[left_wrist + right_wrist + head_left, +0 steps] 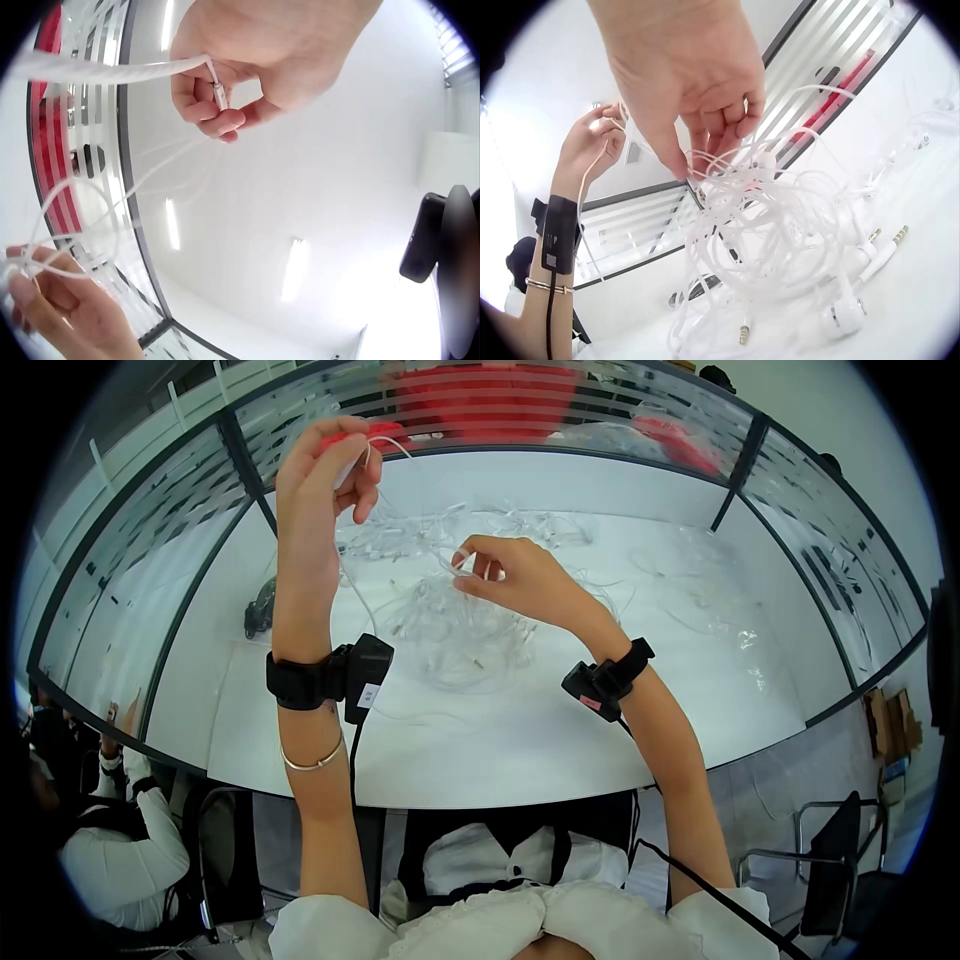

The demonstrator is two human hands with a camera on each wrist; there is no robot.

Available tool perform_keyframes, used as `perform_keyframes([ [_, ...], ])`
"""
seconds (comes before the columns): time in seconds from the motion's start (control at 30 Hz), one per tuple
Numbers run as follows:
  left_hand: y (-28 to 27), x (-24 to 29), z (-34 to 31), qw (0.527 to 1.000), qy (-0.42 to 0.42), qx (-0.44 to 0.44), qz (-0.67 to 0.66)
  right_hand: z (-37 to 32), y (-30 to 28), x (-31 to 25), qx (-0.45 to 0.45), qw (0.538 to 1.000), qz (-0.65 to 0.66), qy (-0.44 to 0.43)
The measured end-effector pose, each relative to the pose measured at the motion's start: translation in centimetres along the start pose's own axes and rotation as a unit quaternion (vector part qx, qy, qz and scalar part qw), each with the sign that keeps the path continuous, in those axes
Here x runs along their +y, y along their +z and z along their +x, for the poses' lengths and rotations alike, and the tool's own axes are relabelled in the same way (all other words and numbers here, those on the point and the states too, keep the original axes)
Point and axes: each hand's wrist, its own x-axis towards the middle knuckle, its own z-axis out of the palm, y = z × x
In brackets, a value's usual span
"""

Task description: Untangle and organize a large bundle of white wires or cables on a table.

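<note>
High over the left side of the table, my left hand (328, 480) grips a white earphone cable (112, 71). A small white cable end piece (220, 96) shows between its curled fingers in the left wrist view. Lower down and to the right, my right hand (525, 575) pinches loops of white cable between thumb and fingers. Beneath it in the right wrist view is a tangle of white earphone cables (765, 232). Out of that tangle stick a white earbud (844, 315) and several metal-tipped plugs (744, 334).
More white cables (530, 525) lie along the back of the white table (600, 750). A dark object (260, 608) sits at the left. Striped glass partitions (810, 560) enclose the back and sides. Another person (120, 850) is at the lower left, and a chair (835, 860) stands right.
</note>
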Motion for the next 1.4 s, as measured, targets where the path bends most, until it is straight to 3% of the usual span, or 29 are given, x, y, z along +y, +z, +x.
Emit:
perform_keyframes([
  [0.07, 0.2, -0.1, 0.0, 1.0, -0.005, 0.028, -0.01, 0.0, -0.7, -1.2, -0.033, 0.995, -0.056, 0.072],
  [0.17, -0.9, 0.0, 0.9, 0.997, -0.015, 0.057, 0.043, 0.5, -0.9, -1.4, -0.056, 0.987, 0.097, 0.115],
  [0.27, -1.6, -1.2, 1.3, 0.995, -0.018, 0.094, 0.03, 0.3, -2.0, -0.3, -0.11, 0.966, 0.211, 0.1],
  [0.47, -3.0, -2.1, 1.8, 0.992, -0.027, 0.125, 0.013, 0.5, -1.9, 0.3, 0.021, 0.955, 0.293, 0.047],
  [0.57, -3.4, -2.9, 2.2, 0.988, -0.014, 0.151, 0.01, 0.8, -2.1, 1.4, 0.138, 0.964, 0.228, 0.014],
  [0.67, -3.9, -3.5, 2.0, 0.99, 0.004, 0.116, 0.083, 0.4, -2.6, 1.4, 0.142, 0.957, 0.242, 0.076],
  [0.77, -4.9, -5.2, 2.6, 0.955, 0.039, -0.028, 0.293, 0.6, -2.4, 2.3, 0.148, 0.95, 0.268, 0.061],
  [0.8, -4.4, -4.8, 2.0, 0.927, -0.028, -0.069, 0.368, 0.7, -2.3, 2.6, 0.149, 0.949, 0.275, 0.049],
  [0.9, -5.2, -6.4, 1.2, 0.874, -0.168, -0.256, 0.378, 0.8, -2.2, 3.0, 0.131, 0.956, 0.261, 0.017],
  [0.93, -5.2, -6.7, 1.1, 0.857, -0.18, -0.285, 0.391, 0.8, -2.3, 2.9, 0.118, 0.957, 0.264, 0.021],
  [1.03, -4.4, -6.1, 0.6, 0.839, -0.156, -0.319, 0.412, 0.7, -2.4, 2.2, 0.085, 0.958, 0.273, 0.026],
  [1.13, -2.7, -6.2, 0.3, 0.883, -0.073, -0.313, 0.342, 0.7, -2.4, 1.7, 0.076, 0.956, 0.28, 0.028],
  [1.27, -0.1, -5.1, -0.2, 0.887, -0.066, -0.303, 0.343, 0.7, -2.1, 1.0, 0.086, 0.955, 0.282, 0.039],
  [1.37, 1.7, -4.2, -1.1, 0.859, -0.064, -0.311, 0.403, 0.7, -1.9, 0.7, 0.092, 0.962, 0.255, 0.04],
  [1.4, 1.9, -5.0, -1.5, 0.876, -0.031, -0.306, 0.371, 0.7, -1.9, 0.6, 0.095, 0.964, 0.244, 0.039],
])
